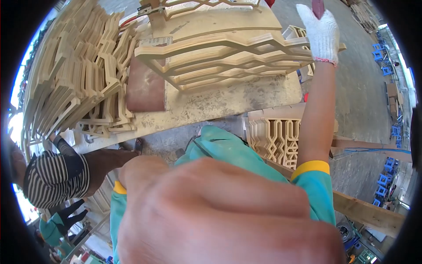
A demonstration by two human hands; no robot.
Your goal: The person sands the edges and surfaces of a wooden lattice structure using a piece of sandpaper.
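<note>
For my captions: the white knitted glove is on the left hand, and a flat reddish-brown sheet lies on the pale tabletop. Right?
No: the head view shows the white knitted glove on the right hand; the left hand is bare. The flat reddish-brown sheet does lie on the pale tabletop.

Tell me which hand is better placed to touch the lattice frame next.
Probably the right: the gloved right hand is stretched out near one end of the lattice frame, holding a dark red piece. The bare left hand is blurred close to the camera, apart from the frame.
</note>
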